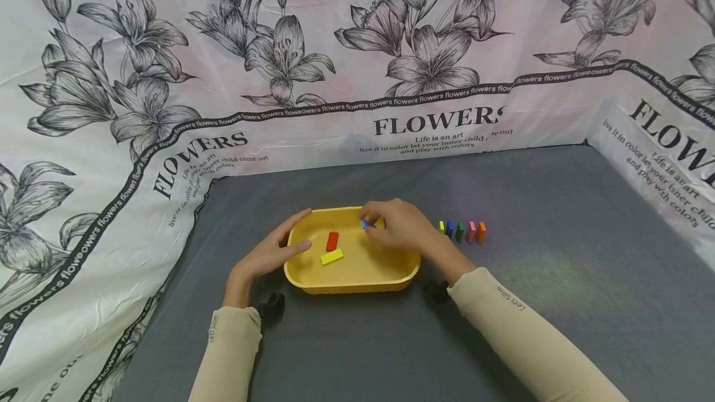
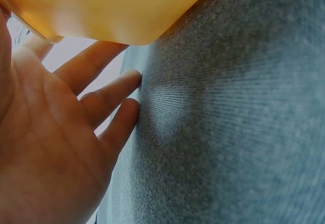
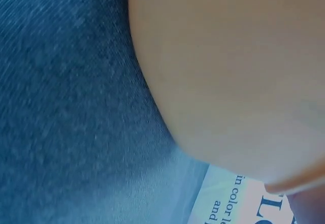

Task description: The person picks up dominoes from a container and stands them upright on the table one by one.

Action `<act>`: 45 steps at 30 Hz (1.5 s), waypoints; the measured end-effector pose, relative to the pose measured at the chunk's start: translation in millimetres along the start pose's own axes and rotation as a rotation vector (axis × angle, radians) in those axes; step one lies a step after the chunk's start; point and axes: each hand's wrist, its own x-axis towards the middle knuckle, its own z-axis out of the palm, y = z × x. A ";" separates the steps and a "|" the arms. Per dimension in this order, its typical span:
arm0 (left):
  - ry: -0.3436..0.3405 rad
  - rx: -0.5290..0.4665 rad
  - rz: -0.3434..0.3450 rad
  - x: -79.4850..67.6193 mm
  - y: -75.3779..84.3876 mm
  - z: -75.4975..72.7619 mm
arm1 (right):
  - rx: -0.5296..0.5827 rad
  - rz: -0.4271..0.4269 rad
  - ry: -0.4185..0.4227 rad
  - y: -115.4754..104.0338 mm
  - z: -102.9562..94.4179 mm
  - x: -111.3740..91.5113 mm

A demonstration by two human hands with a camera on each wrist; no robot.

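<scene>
A shallow yellow tray (image 1: pixel 352 286) lies on the grey cloth. At its left end my left hand (image 1: pixel 270 253) holds the rim, thumb over the inside and fingers along the outside; the left wrist view shows these fingers (image 2: pixel 109 99) spread beside the tray wall. Over the tray's far right part, my right hand (image 1: pixel 399 225) pinches a small blue block (image 1: pixel 365 224) between thumb and fingers, which partly hide it. Inside the tray lie a red block (image 1: pixel 332 241) and a yellow block (image 1: pixel 332 257). The right wrist view shows neither the blue block nor the pinching fingertips.
Just right of the tray, several small blocks stand in a row: yellow (image 1: pixel 441 227), blue (image 1: pixel 449 229), green (image 1: pixel 460 231), pink (image 1: pixel 472 232) and orange (image 1: pixel 481 232). A flower-printed sheet (image 1: pixel 313 141) rises behind and along both sides of the grey cloth (image 1: pixel 346 346).
</scene>
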 end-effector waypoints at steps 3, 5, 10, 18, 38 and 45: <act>0.000 0.001 0.002 0.3 1.0 -0.7 | 0.063 0.004 0.022 1.2 -5.4 -2.8; -0.001 -0.001 0.004 0.0 1.7 -1.0 | 0.081 -0.001 0.038 2.1 -8.0 -4.7; -0.006 -0.003 0.007 -0.6 2.1 -1.5 | 0.112 -0.038 0.089 5.5 -12.7 -9.1; -0.012 -0.003 0.005 -1.5 2.9 -0.8 | 0.167 -0.050 0.141 10.5 -21.4 -17.2; -0.008 -0.001 0.004 -1.4 2.7 0.4 | 0.262 0.028 0.258 36.4 -54.6 -50.2; -0.011 -0.002 0.010 -0.3 2.0 0.4 | 0.262 0.056 0.344 50.5 -65.9 -66.3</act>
